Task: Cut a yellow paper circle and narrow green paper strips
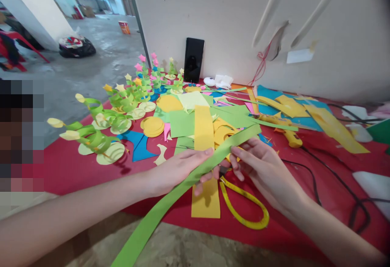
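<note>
A long green paper strip [195, 173] runs diagonally in front of me, its lower end hanging past the table's front edge. My left hand [189, 165] grips it, thumb on top and fingers beneath. Near the strip's upper end, my right hand [252, 161] has its thumb at the edge and fingers curled below. Under both hands lies a yellow paper strip [204, 129]. Yellow-handled scissors [245, 207] rest just below my right hand, their blades largely hidden. Several green paper spirals [97, 139] topped with stars or pale leaf-like pieces stand on round bases at left.
The red-covered table [73, 175] holds yellow discs [152, 126], blue scraps [140, 145] and green sheets [183, 123]. A yellow glue gun [291, 137] with a black cord lies at right. A black phone [194, 59] leans against the board behind. A person, blurred out, is at far left.
</note>
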`<state>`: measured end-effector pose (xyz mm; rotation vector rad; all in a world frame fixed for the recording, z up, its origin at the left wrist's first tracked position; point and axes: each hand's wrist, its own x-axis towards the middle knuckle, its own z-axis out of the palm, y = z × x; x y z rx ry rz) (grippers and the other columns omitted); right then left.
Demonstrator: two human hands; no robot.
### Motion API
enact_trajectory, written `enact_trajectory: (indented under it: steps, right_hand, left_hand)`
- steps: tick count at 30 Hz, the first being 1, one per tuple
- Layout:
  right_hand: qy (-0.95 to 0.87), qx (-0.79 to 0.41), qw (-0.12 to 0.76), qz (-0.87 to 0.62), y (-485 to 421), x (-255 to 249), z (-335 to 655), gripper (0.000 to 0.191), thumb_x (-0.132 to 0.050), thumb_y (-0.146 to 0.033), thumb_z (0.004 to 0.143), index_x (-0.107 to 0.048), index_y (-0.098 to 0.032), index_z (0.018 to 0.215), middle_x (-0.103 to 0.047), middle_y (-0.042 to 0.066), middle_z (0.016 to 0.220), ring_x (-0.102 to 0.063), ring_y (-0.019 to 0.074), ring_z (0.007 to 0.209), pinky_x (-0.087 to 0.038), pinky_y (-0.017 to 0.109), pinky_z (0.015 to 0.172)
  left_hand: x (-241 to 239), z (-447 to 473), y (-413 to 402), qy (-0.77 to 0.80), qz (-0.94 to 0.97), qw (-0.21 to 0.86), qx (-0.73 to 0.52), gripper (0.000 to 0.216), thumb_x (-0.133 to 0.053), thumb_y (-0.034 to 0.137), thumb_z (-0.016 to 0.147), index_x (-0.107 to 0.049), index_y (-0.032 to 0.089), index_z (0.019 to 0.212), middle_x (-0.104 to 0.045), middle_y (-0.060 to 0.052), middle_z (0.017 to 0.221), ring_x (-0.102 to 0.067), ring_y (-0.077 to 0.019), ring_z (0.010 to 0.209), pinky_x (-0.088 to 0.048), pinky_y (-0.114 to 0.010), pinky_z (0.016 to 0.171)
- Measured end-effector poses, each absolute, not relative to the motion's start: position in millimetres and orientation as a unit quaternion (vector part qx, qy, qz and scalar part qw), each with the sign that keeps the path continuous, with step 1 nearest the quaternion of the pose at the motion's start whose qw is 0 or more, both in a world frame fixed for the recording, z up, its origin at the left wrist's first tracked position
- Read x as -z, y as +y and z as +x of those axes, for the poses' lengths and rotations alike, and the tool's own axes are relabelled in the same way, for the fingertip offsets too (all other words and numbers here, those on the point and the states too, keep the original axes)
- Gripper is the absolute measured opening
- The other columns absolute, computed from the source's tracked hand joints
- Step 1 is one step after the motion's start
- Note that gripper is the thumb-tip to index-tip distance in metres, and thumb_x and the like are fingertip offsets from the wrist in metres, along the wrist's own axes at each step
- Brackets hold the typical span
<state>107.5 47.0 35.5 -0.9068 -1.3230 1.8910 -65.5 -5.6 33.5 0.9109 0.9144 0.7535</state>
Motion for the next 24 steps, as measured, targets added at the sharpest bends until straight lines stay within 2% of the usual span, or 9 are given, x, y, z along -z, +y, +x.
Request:
enact_trajectory:
  steps: [8,14,17,22,24]
  right_hand:
    - [-0.490,-0.745,0.327,-0.315,50.0,-33.2,108.8,0.011,-0.060,-0.023,0.076,-0.054,-0.019,0.085,-0.052,-0.003,0.062,-0.046,0.0051,0.049,-0.037,0.014,0.041]
    - [-0.495,-0.753,0.312,-0.300,50.2,-31.8,108.4,0.015,-0.059,-0.023,0.077,-0.054,-0.019,0.090,-0.052,-0.003,0.061,-0.045,0.0056,0.051,-0.037,0.015,0.043]
    - [-0.504,-0.741,0.318,-0.311,49.3,-31.1,108.3,0.010,-0.059,-0.023,0.077,-0.054,-0.018,0.085,-0.052,-0.003,0.060,-0.044,0.0053,0.050,-0.037,0.015,0.042]
    - [-0.493,-0.736,0.332,-0.324,48.1,-32.0,109.6,0.009,-0.060,-0.022,0.076,-0.055,-0.019,0.083,-0.052,-0.003,0.061,-0.046,0.0051,0.050,-0.037,0.014,0.042]
    - [-0.490,-0.738,0.333,-0.322,48.2,-32.8,110.2,0.010,-0.060,-0.022,0.076,-0.055,-0.019,0.084,-0.053,-0.003,0.064,-0.047,0.0051,0.051,-0.038,0.014,0.042]
  left_hand:
    - [-34.0,-65.9,-6.2,0.416,0.413,0.739,-0.331,0.044,-0.031,0.042,0.089,-0.060,0.012,0.075,-0.045,0.003,0.059,-0.049,-0.0067,0.043,-0.042,-0.018,0.048]
    - [-35.9,-66.2,-7.3,0.393,0.438,0.732,-0.344,0.039,-0.028,0.023,0.089,-0.062,0.012,0.072,-0.059,-0.001,0.059,-0.057,-0.0113,0.051,-0.046,-0.020,0.053]
    - [-36.9,-66.1,-9.0,0.420,0.466,0.696,-0.348,0.028,-0.037,0.016,0.084,-0.063,0.013,0.076,-0.063,-0.002,0.061,-0.060,-0.0126,0.059,-0.047,-0.020,0.062]
    - [-35.8,-63.8,-10.5,0.392,0.416,0.738,-0.359,0.040,-0.034,0.034,0.088,-0.065,0.010,0.079,-0.064,-0.007,0.063,-0.061,-0.0151,0.059,-0.048,-0.022,0.057]
    - [-35.0,-63.7,-10.4,0.381,0.388,0.756,-0.364,0.037,-0.038,0.033,0.087,-0.064,0.009,0.078,-0.063,-0.007,0.062,-0.060,-0.0146,0.055,-0.049,-0.023,0.056]
